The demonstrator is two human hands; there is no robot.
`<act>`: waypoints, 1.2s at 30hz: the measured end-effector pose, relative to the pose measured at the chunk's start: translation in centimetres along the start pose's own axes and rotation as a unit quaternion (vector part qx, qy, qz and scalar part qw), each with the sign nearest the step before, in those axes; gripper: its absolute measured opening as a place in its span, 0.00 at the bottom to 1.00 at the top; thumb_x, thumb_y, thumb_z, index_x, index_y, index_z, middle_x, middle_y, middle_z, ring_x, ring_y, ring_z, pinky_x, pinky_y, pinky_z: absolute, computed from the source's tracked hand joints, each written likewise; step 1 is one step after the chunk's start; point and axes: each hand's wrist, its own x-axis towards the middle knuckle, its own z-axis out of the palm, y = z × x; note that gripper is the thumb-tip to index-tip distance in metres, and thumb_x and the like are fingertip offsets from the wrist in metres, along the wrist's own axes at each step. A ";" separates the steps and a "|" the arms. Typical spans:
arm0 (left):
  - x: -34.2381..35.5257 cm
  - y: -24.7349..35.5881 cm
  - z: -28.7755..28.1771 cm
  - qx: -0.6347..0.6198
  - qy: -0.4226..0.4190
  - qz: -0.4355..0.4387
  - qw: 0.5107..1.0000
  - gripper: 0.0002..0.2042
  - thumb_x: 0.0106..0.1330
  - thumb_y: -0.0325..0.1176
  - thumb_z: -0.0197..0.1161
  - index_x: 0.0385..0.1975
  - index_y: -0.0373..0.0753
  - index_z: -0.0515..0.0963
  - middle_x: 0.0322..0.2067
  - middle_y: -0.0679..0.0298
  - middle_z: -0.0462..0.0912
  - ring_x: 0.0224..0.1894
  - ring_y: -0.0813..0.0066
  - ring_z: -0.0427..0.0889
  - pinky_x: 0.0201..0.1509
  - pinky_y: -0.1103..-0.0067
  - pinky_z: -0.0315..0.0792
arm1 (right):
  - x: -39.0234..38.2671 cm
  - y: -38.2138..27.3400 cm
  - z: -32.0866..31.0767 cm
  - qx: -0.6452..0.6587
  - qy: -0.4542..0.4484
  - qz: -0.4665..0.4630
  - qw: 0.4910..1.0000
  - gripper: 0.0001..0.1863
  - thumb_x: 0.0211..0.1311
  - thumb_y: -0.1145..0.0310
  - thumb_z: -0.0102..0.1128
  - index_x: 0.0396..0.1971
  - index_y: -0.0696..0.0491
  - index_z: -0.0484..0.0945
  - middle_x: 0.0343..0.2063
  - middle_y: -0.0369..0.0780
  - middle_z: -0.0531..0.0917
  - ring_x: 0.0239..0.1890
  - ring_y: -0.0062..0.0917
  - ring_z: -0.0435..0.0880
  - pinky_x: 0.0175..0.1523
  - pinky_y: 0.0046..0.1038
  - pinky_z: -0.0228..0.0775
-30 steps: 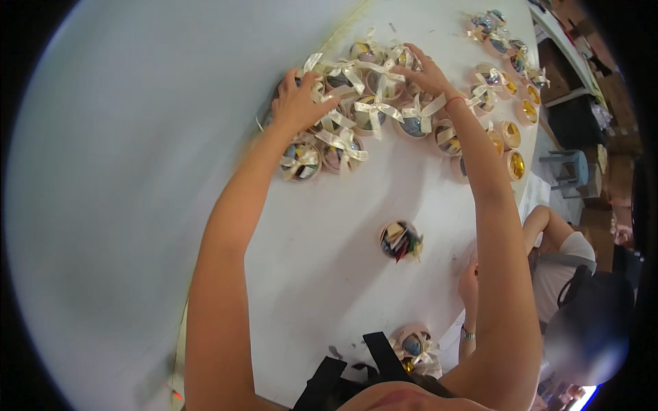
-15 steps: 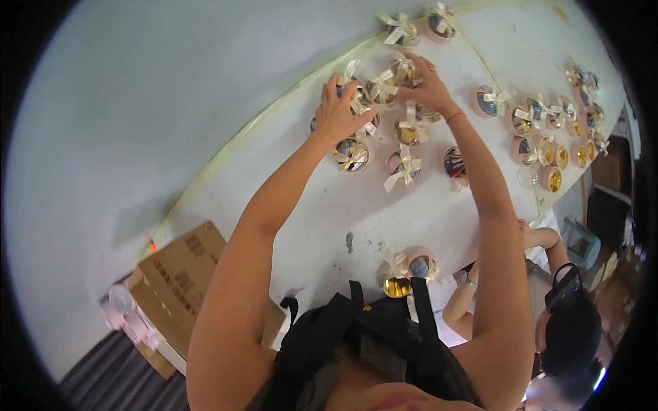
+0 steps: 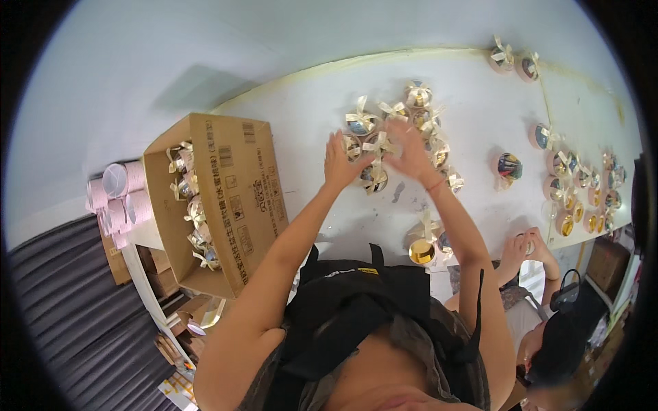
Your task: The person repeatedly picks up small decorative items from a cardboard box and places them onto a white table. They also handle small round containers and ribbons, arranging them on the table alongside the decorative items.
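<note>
- The cluster of ribbon-tied round tubs (image 3: 361, 125) sits at upper centre of the frame, on the white table (image 3: 322, 103), between and around the person's hands.
- The left hand (image 3: 339, 162) is at the cluster's left edge, fingers extended, thumb stretched inward across the tubs; whether it presses on one cannot be told.
- The right hand (image 3: 413, 154) is over the cluster's middle, fingers spread and thumb pointing left. It is blurred and hides parts of several tubs, so contact beneath it is unclear.
- Contents under the clear tops are hard to make out, and bows cover much of each one.
- The tubs appear to stand upright, tops and bows facing the camera, their axes rising from the tabletop; ribbon tails point various ways. The cluster's right-hand row slants from upper centre down and rightward.
- The right forearm partly hides a tub beside a gold-lined tub (image 3: 422, 251) below centre.
- At left, an open cardboard box (image 3: 247, 198) holds more bowed tubs, partly hidden by its walls; the left arm overlaps its lower corner.
- At lower right, a co-worker's hands (image 3: 531, 248) meet around something too small to identify.
</note>
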 end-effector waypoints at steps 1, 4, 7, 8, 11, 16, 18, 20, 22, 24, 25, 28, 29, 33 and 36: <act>-1.2 -2.3 0.8 -0.042 0.026 0.013 0.999 0.50 0.50 0.54 0.75 0.70 0.49 0.52 0.71 0.46 0.49 0.72 0.40 0.51 0.68 0.55 0.60 | -1.0 -2.7 1.4 -0.016 -0.049 -0.032 0.998 0.46 0.36 0.56 0.81 0.61 0.41 0.71 0.72 0.43 0.54 0.73 0.51 0.48 0.70 0.56 0.50; -0.9 -0.4 0.5 -0.020 0.036 -0.010 0.999 0.45 0.46 0.42 0.78 0.65 0.44 0.58 0.65 0.48 0.60 0.69 0.45 0.59 0.62 0.58 0.69 | -3.0 -5.4 3.6 -0.141 -0.134 -0.001 0.981 0.49 0.26 0.55 0.84 0.58 0.39 0.72 0.73 0.42 0.52 0.73 0.51 0.47 0.67 0.57 0.54; 0.6 -0.3 -0.2 0.059 0.050 0.024 0.997 0.38 0.44 0.40 0.77 0.58 0.44 0.65 0.56 0.56 0.68 0.60 0.47 0.68 0.55 0.57 0.74 | -2.9 -5.3 5.1 -0.270 -0.197 -0.020 0.942 0.51 0.19 0.53 0.86 0.56 0.39 0.74 0.73 0.41 0.51 0.74 0.51 0.45 0.66 0.60 0.54; 1.5 0.0 -1.4 0.098 -0.020 0.010 0.995 0.38 0.44 0.40 0.76 0.57 0.44 0.65 0.55 0.56 0.69 0.58 0.47 0.69 0.55 0.58 0.74 | -3.0 -4.3 5.8 -0.311 -0.236 -0.006 0.921 0.51 0.16 0.51 0.86 0.54 0.39 0.75 0.73 0.41 0.51 0.75 0.50 0.43 0.65 0.63 0.54; 1.4 1.3 -6.4 0.163 -0.117 0.043 0.979 0.38 0.43 0.42 0.76 0.57 0.46 0.66 0.53 0.57 0.70 0.56 0.50 0.71 0.55 0.59 0.74 | -3.5 -3.4 6.5 -0.342 -0.255 0.004 0.904 0.49 0.15 0.50 0.86 0.51 0.40 0.77 0.73 0.41 0.52 0.75 0.50 0.42 0.63 0.66 0.54; -5.1 4.4 -24.2 -0.006 -0.054 0.158 0.986 0.37 0.44 0.42 0.76 0.56 0.44 0.67 0.53 0.56 0.71 0.56 0.56 0.73 0.57 0.64 0.72 | -1.7 -4.8 7.4 -0.394 -0.314 0.010 0.864 0.48 0.14 0.47 0.85 0.49 0.40 0.78 0.71 0.41 0.56 0.75 0.50 0.43 0.61 0.71 0.53; -6.5 0.7 -30.8 -0.022 0.080 0.224 0.971 0.38 0.45 0.46 0.75 0.57 0.41 0.67 0.53 0.54 0.72 0.57 0.57 0.73 0.57 0.65 0.72 | -1.6 -5.2 7.1 -0.402 -0.307 0.011 0.863 0.49 0.13 0.46 0.84 0.49 0.41 0.78 0.70 0.42 0.57 0.75 0.50 0.43 0.60 0.72 0.53; -7.6 -3.1 -37.7 0.009 0.180 0.160 0.970 0.40 0.44 0.50 0.75 0.57 0.38 0.67 0.53 0.53 0.73 0.57 0.58 0.74 0.56 0.65 0.72 | -2.5 -5.5 7.3 -0.388 -0.299 0.019 0.872 0.49 0.12 0.47 0.84 0.49 0.44 0.79 0.70 0.43 0.58 0.74 0.50 0.44 0.59 0.71 0.54; -8.3 -7.1 -43.2 0.036 0.216 0.016 0.976 0.40 0.44 0.50 0.75 0.57 0.38 0.66 0.55 0.53 0.73 0.57 0.58 0.74 0.56 0.65 0.72 | -4.5 -6.1 8.7 -0.387 -0.295 -0.004 0.874 0.49 0.12 0.47 0.83 0.48 0.46 0.79 0.69 0.44 0.58 0.74 0.51 0.45 0.58 0.70 0.54; -7.5 -12.4 -45.4 0.112 0.233 -0.071 0.963 0.40 0.44 0.48 0.75 0.58 0.41 0.64 0.55 0.53 0.73 0.57 0.56 0.74 0.56 0.64 0.73 | -6.5 -7.1 11.2 -0.371 -0.298 -0.038 0.879 0.48 0.13 0.47 0.81 0.47 0.48 0.79 0.69 0.45 0.59 0.73 0.52 0.46 0.57 0.70 0.54; -6.5 -14.8 -45.4 0.141 0.226 -0.096 0.959 0.40 0.44 0.48 0.75 0.58 0.42 0.64 0.55 0.54 0.73 0.57 0.55 0.74 0.56 0.64 0.73 | -7.8 -8.1 12.7 -0.360 -0.299 -0.051 0.882 0.47 0.14 0.47 0.80 0.47 0.48 0.80 0.68 0.45 0.60 0.73 0.53 0.46 0.56 0.70 0.54; -2.9 -21.1 -43.3 0.190 0.244 -0.092 0.947 0.40 0.45 0.47 0.75 0.58 0.45 0.63 0.55 0.55 0.73 0.57 0.53 0.74 0.55 0.61 0.74 | -8.5 -11.8 16.8 -0.327 -0.332 -0.086 0.880 0.43 0.15 0.47 0.79 0.43 0.48 0.82 0.65 0.45 0.62 0.72 0.53 0.48 0.55 0.71 0.54; -1.8 -21.7 -42.3 0.197 0.255 -0.076 0.944 0.40 0.45 0.47 0.75 0.58 0.46 0.63 0.54 0.56 0.73 0.57 0.52 0.74 0.54 0.60 0.74 | -8.4 -13.3 17.3 -0.324 -0.350 -0.074 0.876 0.43 0.15 0.47 0.80 0.43 0.47 0.82 0.65 0.44 0.62 0.72 0.52 0.48 0.56 0.70 0.54; 1.3 -24.9 -39.2 0.224 0.170 -0.069 0.957 0.41 0.41 0.41 0.78 0.58 0.44 0.63 0.59 0.55 0.68 0.60 0.49 0.70 0.57 0.57 0.72 | -5.6 -16.1 16.7 -0.331 -0.318 -0.070 0.886 0.44 0.16 0.48 0.80 0.45 0.48 0.80 0.63 0.44 0.63 0.70 0.53 0.50 0.58 0.67 0.54; 1.9 -23.5 -39.1 0.182 0.145 -0.069 0.970 0.46 0.42 0.39 0.79 0.64 0.47 0.59 0.61 0.54 0.65 0.63 0.48 0.67 0.60 0.56 0.70 | -0.1 -19.0 12.4 -0.331 -0.257 -0.054 0.906 0.47 0.18 0.47 0.81 0.50 0.48 0.77 0.61 0.46 0.65 0.68 0.55 0.53 0.62 0.62 0.54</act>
